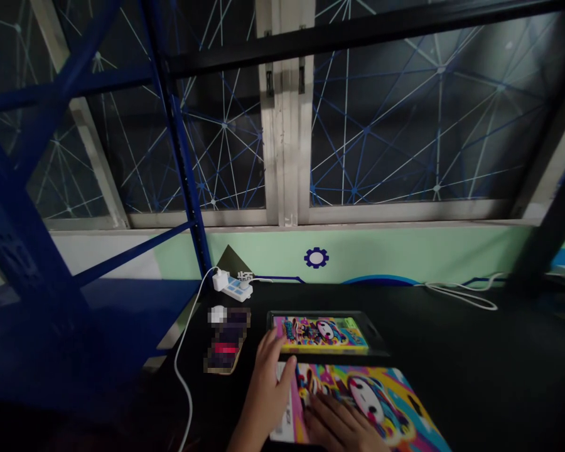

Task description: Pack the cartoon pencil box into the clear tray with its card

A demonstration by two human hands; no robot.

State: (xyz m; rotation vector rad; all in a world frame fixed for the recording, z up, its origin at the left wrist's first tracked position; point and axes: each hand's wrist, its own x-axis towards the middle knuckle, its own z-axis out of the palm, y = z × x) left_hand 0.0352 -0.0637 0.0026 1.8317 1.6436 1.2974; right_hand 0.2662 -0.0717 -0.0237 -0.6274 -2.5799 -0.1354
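Note:
A colourful flat board or book (405,402) printed with a white cartoon character lies at the front of the black table, its lower part cut off by the frame. My right hand (339,427) rests on its printed face, fingers stretched out flat. Along its left edge is my left hand (266,383), with the thumb raised apart over the pale strip and the fingers reaching forward. Those fingertips come up to the left end of a dark-edged tray or case (376,339). In that case sits a smaller box (324,333) with similar bright artwork.
A blurred-out phone-like object (228,342) lies left of my hands. Behind it a white power strip (238,289) holds a charger plug (220,280), whose white cable (181,370) runs down the left side. Another cable (461,295) lies at back right. Blue metal posts (179,150) stand left.

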